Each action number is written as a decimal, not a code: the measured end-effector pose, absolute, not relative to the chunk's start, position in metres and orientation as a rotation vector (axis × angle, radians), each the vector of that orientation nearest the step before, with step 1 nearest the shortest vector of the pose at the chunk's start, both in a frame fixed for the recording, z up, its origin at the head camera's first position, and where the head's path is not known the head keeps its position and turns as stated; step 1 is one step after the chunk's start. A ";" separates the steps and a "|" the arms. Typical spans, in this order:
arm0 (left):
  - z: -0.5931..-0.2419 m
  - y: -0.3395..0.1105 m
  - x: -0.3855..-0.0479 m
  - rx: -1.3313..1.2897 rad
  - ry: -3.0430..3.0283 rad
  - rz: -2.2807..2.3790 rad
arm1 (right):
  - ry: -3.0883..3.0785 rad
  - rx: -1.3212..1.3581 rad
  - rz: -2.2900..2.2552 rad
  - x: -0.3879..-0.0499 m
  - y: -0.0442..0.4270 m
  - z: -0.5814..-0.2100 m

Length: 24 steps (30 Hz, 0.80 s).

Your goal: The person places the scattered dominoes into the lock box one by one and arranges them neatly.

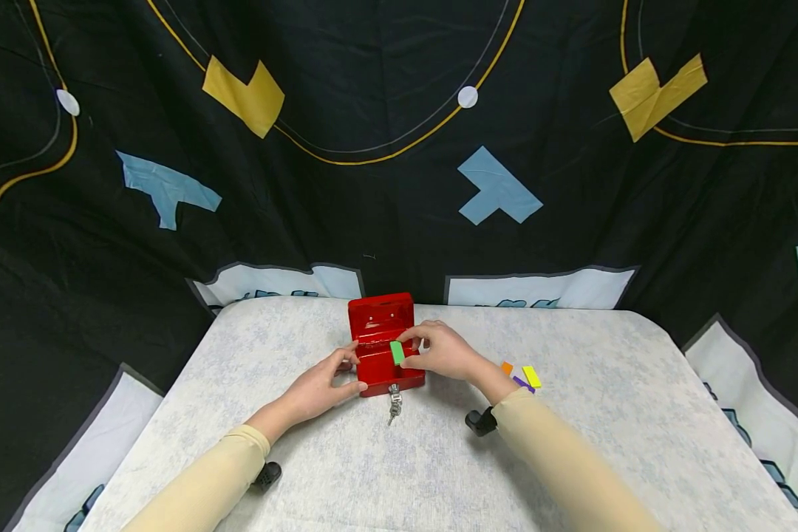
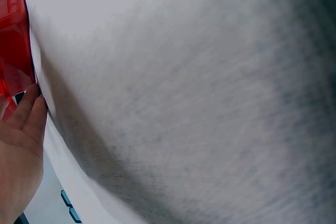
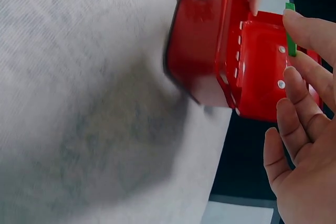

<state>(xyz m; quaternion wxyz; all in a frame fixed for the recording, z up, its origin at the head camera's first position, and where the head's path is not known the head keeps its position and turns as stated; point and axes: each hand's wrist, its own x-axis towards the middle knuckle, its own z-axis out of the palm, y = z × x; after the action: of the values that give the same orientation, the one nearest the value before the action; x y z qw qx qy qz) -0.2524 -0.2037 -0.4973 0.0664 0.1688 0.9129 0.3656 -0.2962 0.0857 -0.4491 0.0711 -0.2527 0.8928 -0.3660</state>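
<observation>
A small red metal cash box (image 1: 374, 367) stands on the table, its lid (image 1: 380, 312) raised at the back. A bunch of keys (image 1: 395, 405) hangs from the lock at its front. My left hand (image 1: 315, 384) holds the box by its left side, thumb by the front corner and fingers farther back. Between thumb and index finger, my right hand (image 1: 442, 351) pinches a green block (image 1: 397, 353) over the open box. In the right wrist view the green block (image 3: 291, 35) appears edge-on, while the other fingers are loosely bent.
Orange (image 1: 507, 367), yellow (image 1: 531, 377) and purple (image 1: 523, 384) blocks lie on the pale patterned table (image 1: 605, 414), right of the box beside my right forearm. A dark cloth (image 1: 386, 214) with taped shapes hangs behind the table.
</observation>
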 end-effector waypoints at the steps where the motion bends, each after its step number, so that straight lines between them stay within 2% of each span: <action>1: -0.497 -0.204 -0.252 0.510 2.751 1.104 | 2.689 -0.762 -1.092 -0.296 0.083 -0.450; 24: -0.495 -0.205 -0.252 0.506 2.729 1.121 | 2.777 -0.780 -0.923 -0.305 0.040 -0.467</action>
<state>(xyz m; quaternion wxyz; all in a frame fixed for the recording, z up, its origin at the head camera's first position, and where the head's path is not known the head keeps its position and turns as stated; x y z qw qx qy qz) -0.2521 -0.2046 -0.4949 0.0742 0.1687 0.9092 0.3734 -0.3053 0.0397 -0.4668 0.0565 -0.2573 0.9154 -0.3043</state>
